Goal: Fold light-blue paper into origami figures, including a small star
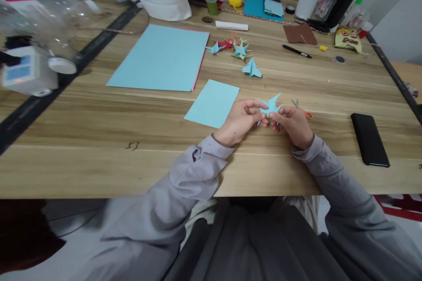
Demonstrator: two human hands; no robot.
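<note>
While pinching the folded paper (271, 105) at three o'clock from the sheet (212, 103), press evenly.
With left hand (242, 119) at its eight o'clock and right hand (292, 124) at four, firm each crease, sparing thin tips.

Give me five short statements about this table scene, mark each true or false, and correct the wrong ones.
1. The left hand and right hand both hold the folded blue paper. True.
2. The black phone lies to the left of the left hand. False: it lies to the right of the right hand.
3. A pink edge shows along one side of the large blue sheet. True.
4. The pen lies on top of the brown paper. False: it lies on the table, nearer the person than that paper.
5. The scissors have an orange handle. True.
</note>
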